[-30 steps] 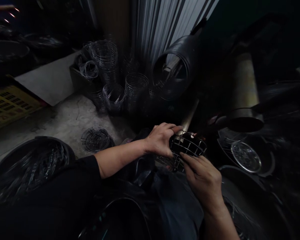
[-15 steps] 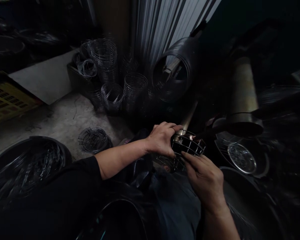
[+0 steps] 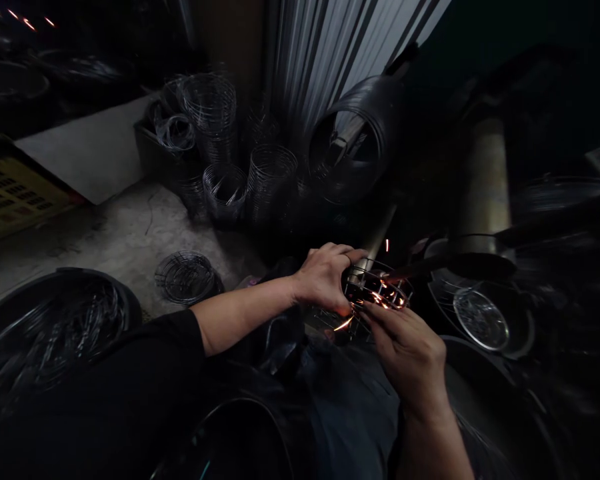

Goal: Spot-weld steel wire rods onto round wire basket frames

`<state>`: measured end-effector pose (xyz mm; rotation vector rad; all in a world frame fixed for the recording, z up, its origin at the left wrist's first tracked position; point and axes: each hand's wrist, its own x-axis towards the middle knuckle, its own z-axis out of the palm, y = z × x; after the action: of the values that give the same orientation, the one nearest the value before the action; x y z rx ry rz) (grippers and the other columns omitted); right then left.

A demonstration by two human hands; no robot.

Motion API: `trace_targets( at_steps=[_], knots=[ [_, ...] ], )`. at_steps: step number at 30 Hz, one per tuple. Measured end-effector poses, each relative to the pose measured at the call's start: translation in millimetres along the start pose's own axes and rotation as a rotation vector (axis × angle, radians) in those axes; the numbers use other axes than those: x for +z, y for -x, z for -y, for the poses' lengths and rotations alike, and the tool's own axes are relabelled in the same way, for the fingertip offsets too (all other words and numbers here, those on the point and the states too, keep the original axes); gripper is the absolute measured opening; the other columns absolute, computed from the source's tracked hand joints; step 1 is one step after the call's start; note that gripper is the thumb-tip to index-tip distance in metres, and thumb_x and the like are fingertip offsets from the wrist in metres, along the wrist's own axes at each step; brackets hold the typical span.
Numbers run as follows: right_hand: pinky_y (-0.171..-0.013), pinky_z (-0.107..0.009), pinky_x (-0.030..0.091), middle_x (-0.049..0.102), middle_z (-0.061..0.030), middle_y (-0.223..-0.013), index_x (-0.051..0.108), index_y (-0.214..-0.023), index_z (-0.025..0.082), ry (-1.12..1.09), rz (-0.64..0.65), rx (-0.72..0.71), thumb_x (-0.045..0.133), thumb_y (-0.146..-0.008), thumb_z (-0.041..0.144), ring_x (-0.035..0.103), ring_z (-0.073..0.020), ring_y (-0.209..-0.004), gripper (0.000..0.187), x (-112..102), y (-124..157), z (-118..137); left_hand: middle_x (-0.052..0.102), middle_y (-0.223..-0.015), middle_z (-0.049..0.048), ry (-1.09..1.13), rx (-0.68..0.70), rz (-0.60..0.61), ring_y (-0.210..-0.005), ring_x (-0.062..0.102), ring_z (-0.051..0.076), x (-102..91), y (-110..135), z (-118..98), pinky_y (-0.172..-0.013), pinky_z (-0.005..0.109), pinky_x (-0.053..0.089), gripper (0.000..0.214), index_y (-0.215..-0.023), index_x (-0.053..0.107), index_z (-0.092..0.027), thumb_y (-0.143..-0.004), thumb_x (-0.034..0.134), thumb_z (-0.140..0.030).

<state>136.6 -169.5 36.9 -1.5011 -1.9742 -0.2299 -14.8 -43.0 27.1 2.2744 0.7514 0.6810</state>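
1. The view looks down into a dim workshop. A person's two bare hands meet on a small round wire cage (image 3: pixel 380 291), a little right of the middle and just above the person's lap.
2. The left hand (image 3: pixel 325 277) comes in from the left on a bare forearm below a black sleeve. It curls around the cage's left side, with the fingers over the top rim, gripping it.
3. The right hand (image 3: pixel 410 353) reaches up from the lower right. Its fingers lie close together and almost straight, and the fingertips are closed on the cage's near rim.
4. Orange sparks (image 3: pixel 386 298) glow inside the cage and at the fingertips. One streak falls just below the left hand.
5. A dark bar (image 3: pixel 455 265) reaches in from the right and meets the cage's far right edge.
6. To the right, near the cage, lies a shiny round dish (image 3: pixel 480 320). Behind the dish stands a tall metal cylinder (image 3: pixel 483 180).
7. Farther back are stacks of wire rings (image 3: pixel 270 177), a large coil of wire (image 3: pixel 353 140) and a corrugated sheet (image 3: pixel 340 47).
8. On the left, well apart from the hands, a flat wire basket (image 3: pixel 185 277) lies on the concrete floor (image 3: pixel 125 240). Near it are a black tub (image 3: pixel 80 272) and a yellow crate (image 3: pixel 10 200).
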Motion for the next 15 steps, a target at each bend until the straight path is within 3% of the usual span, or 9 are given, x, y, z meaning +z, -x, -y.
trace_targets(
  at_steps=[15],
  knots=[
    [-0.075,-0.032,0.053,0.072,-0.0051,-0.085,0.072,-0.095,0.018,0.081,-0.005,0.065,0.057,-0.089,0.023,0.067,-0.0184,-0.074,0.017,5,-13,-17,0.055,-0.126,0.0064,-0.051,-0.044,0.049,-0.112,0.051,0.03,-4.2,-28,4,-0.095,0.044,0.046,0.091,-0.131,0.047,-0.021,-0.05,0.076,-0.049]
  ],
)
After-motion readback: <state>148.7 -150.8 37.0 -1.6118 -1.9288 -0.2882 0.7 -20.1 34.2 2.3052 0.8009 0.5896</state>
